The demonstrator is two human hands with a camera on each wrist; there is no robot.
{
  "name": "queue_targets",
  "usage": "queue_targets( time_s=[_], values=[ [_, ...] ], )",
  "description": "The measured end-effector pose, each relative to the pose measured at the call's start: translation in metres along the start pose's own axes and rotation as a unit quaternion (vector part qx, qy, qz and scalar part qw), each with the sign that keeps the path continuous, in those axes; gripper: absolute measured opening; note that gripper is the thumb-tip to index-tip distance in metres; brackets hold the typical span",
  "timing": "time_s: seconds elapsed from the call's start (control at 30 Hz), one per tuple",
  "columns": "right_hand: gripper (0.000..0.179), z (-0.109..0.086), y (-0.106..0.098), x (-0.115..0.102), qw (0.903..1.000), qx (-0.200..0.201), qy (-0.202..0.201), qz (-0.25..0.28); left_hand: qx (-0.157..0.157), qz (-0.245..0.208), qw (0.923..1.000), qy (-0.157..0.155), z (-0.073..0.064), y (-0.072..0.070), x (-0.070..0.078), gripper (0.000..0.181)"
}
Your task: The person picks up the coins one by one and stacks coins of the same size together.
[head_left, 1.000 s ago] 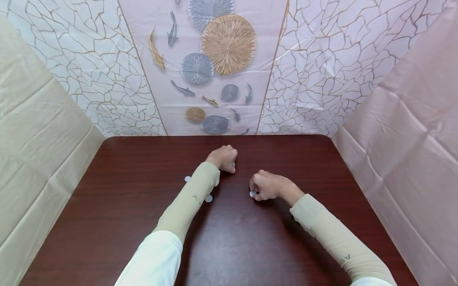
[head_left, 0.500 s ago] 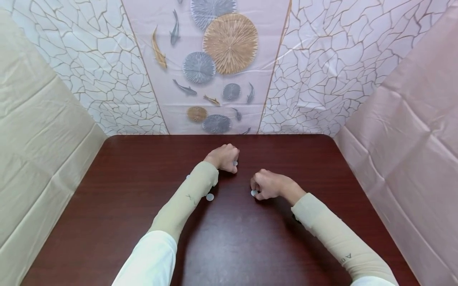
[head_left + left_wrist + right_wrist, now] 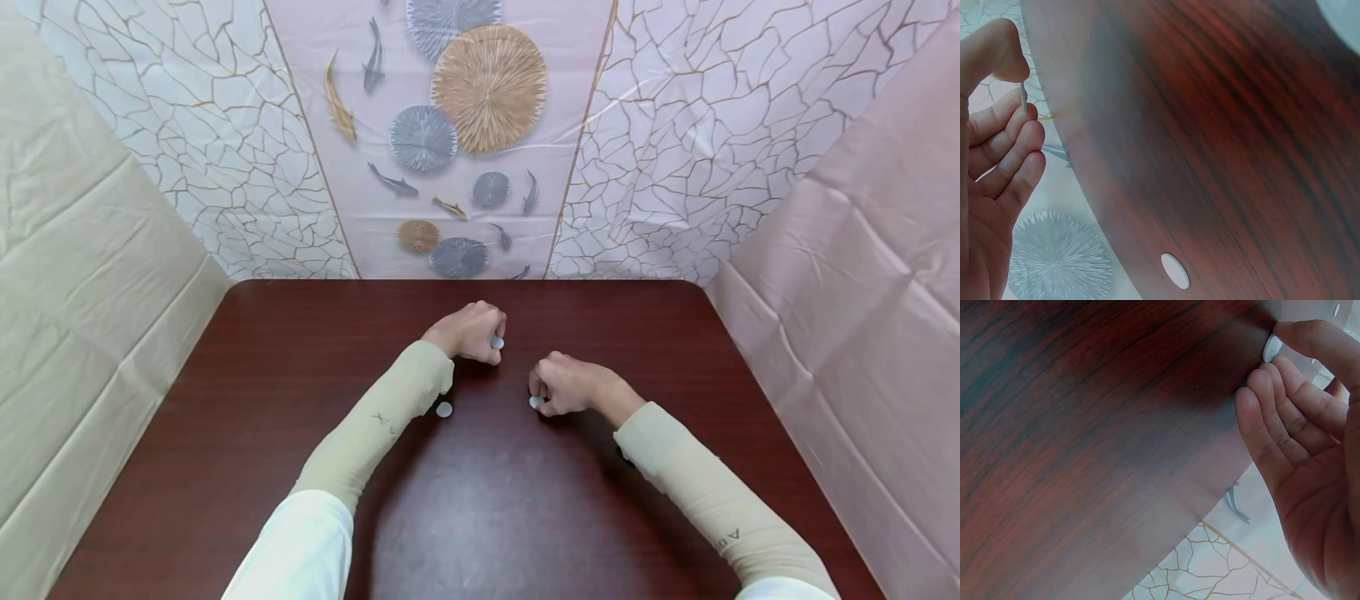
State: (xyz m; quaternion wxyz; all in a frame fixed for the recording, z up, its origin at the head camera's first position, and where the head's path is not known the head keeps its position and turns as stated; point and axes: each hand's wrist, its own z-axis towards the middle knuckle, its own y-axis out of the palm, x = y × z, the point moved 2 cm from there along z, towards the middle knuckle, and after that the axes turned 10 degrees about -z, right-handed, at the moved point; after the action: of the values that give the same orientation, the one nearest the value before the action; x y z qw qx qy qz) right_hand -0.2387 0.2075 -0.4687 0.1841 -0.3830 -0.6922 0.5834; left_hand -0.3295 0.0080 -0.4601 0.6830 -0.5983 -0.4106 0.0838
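My left hand (image 3: 471, 332) is above the far middle of the table. Its thumb and index finger pinch a small white disc (image 3: 497, 342), which appears edge-on as a thin disc (image 3: 1024, 97) in the left wrist view. To the right and nearer, my right hand (image 3: 566, 385) pinches another white disc (image 3: 536, 402) between thumb and index finger; the same disc (image 3: 1272, 348) is at the fingertips in the right wrist view. A loose white disc (image 3: 444, 409) lies beside the left forearm. In the left wrist view, a flat white disc (image 3: 1175, 270) lies on the table.
The dark red-brown table (image 3: 480, 517) has rounded far corners. A patterned curtain (image 3: 450, 167) hangs behind it, with plain cloth (image 3: 90, 292) on the left and a pinkish cloth (image 3: 847, 275) on the right. A pale rounded shape (image 3: 1344, 19) cuts the left wrist view's corner.
The left forearm has swung slightly left and now hides a loose disc seen earlier at its far side. Both hands keep their discs almost in place, while the head view shifts slightly.
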Motion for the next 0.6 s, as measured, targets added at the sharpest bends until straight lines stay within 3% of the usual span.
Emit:
queue_targets(
  time_s=[0.6],
  values=[
    [0.009,-0.001,0.001,0.000,0.9998,0.019,-0.010,-0.004,0.003,-0.003,0.9998,-0.019,-0.019,0.005,0.017,0.021]
  ],
)
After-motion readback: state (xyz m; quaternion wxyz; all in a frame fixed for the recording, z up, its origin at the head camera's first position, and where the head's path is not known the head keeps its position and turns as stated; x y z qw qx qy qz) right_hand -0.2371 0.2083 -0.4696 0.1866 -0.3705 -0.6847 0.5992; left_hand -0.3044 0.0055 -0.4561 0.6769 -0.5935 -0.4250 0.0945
